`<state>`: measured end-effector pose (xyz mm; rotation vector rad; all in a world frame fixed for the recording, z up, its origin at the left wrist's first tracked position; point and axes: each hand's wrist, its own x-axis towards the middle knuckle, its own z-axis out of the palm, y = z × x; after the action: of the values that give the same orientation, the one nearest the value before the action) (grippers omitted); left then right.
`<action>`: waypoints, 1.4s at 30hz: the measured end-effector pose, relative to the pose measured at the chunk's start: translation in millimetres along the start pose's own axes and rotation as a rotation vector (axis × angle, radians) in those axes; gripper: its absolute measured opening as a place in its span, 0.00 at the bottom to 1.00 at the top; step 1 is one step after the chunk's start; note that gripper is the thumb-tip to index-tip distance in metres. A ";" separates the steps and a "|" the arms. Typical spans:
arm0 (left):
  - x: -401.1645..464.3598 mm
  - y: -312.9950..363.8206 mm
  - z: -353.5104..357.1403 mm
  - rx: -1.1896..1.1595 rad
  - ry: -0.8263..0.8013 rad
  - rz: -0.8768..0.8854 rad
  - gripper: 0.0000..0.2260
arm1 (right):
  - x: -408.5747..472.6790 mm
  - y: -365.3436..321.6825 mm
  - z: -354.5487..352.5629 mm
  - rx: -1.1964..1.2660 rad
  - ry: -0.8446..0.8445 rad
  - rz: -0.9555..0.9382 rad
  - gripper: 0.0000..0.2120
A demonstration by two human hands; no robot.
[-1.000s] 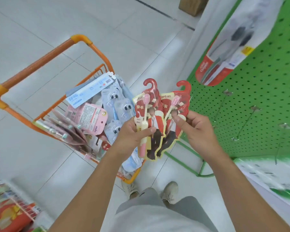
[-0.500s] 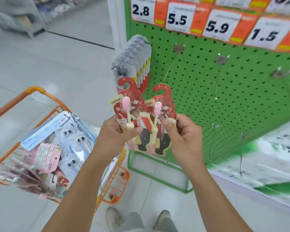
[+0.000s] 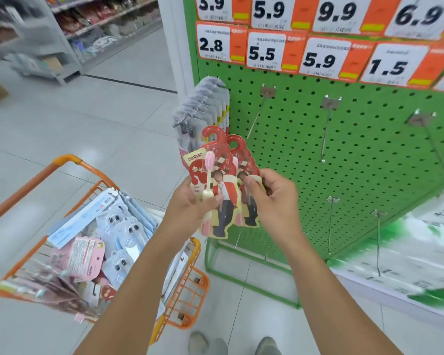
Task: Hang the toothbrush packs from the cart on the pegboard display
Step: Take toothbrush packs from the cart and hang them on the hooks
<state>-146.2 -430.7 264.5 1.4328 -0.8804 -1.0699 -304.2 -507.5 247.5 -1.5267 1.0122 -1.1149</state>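
I hold red toothbrush packs with hook-shaped tops in front of the green pegboard. My left hand grips the front pack, thumb across its pink brush. My right hand pinches the pack behind it, which overlaps the first. Both hooks point up, below and left of a bare metal peg. The orange cart at lower left holds several blue, white and pink packs.
One peg at the board's left edge carries a row of grey packs. More bare pegs stick out across the board, under orange price tags. A green floor frame sits below. Store shelves stand far left.
My view has risen from the cart to the pegboard. Both hands lifted the red packs, and the two packs have come closer together, now overlapping.
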 end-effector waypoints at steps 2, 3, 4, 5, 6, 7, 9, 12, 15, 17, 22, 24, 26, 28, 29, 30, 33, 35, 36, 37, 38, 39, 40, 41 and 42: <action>2.9 -0.6 -0.9 -0.006 -0.011 0.005 0.16 | -1.3 3.2 2.9 -0.004 0.019 -0.005 0.08; 3.6 -1.1 -1.4 -0.017 -0.017 0.002 0.16 | -2.8 4.6 4.0 0.003 0.035 -0.002 0.09; 4.1 -2.1 -1.8 -0.030 -0.023 0.000 0.16 | -4.3 6.7 4.7 0.015 0.049 0.005 0.10; 4.1 -3.1 -2.3 -0.043 -0.024 -0.002 0.15 | -6.1 7.8 5.1 0.025 0.060 0.011 0.09; 4.5 -4.7 -2.6 -0.051 -0.021 -0.002 0.15 | -7.2 9.5 5.8 0.034 0.068 0.010 0.09; 4.8 -6.3 -3.1 -0.057 -0.017 -0.007 0.16 | -8.2 10.1 6.6 0.042 0.074 0.003 0.08; 6.9 -10.2 -4.3 -0.072 -0.009 -0.016 0.16 | -7.6 12.4 7.7 0.058 0.098 0.003 0.06; 10.3 -15.1 -5.9 -0.060 -0.012 -0.042 0.16 | -3.7 16.2 8.3 0.050 0.104 0.045 0.09; 15.1 -15.4 -6.4 -0.038 -0.010 -0.070 0.16 | 9.4 14.5 10.3 0.020 0.110 0.080 0.08; 19.1 -13.6 -6.5 -0.027 -0.008 -0.077 0.15 | 28.3 15.9 12.9 0.008 0.163 0.116 0.08; 27.8 -4.7 -5.8 0.018 -0.022 -0.057 0.15 | 88.3 23.1 17.7 0.001 0.268 0.227 0.11; 29.5 -2.2 -5.2 0.028 -0.023 -0.051 0.14 | 107.4 23.1 18.4 0.022 0.325 0.270 0.14; 28.3 -0.4 -4.5 0.036 -0.028 -0.038 0.14 | 119.7 21.4 18.9 0.075 0.378 0.326 0.18; 26.1 0.4 -3.7 0.033 -0.048 -0.017 0.13 | 126.8 23.1 18.3 0.141 0.413 0.395 0.21; 25.0 0.7 -3.3 0.029 -0.062 -0.005 0.13 | 127.9 22.5 17.3 0.174 0.424 0.427 0.21; 24.2 1.0 -2.4 0.028 -0.077 0.009 0.13 | 129.1 22.6 16.2 0.196 0.432 0.447 0.21; 24.7 1.5 2.8 0.031 -0.123 0.039 0.13 | 121.6 19.9 14.4 0.147 0.414 0.483 0.15; 25.9 1.0 7.3 0.031 -0.149 0.045 0.14 | 98.1 14.1 15.8 0.076 0.415 0.421 0.09; 26.8 0.2 9.3 0.034 -0.157 0.047 0.15 | 80.5 10.1 18.2 0.060 0.419 0.354 0.06; 27.9 -0.8 10.6 0.036 -0.158 0.052 0.15 | 61.7 4.9 21.0 0.065 0.422 0.267 0.04; 29.3 -2.4 11.6 0.039 -0.154 0.057 0.16 | 44.3 1.3 22.8 0.110 0.407 0.185 0.02; 30.9 -4.0 12.2 0.042 -0.143 0.059 0.16 | 28.6 -4.0 22.8 0.179 0.365 0.116 0.06; 32.8 -5.9 12.7 0.044 -0.133 0.061 0.15 | 16.6 -8.8 21.9 0.237 0.283 0.055 0.10; 34.3 -7.3 13.0 0.043 -0.122 0.061 0.15 | 8.0 -12.9 19.6 0.260 0.181 0.002 0.12; 35.8 -8.1 13.5 0.043 -0.113 0.065 0.14 | 3.1 -16.3 16.8 0.261 0.097 -0.041 0.11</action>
<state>-147.9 -467.5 251.4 1.3805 -1.0297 -1.0965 -285.9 -503.6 261.8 -1.2995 0.8643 -1.3060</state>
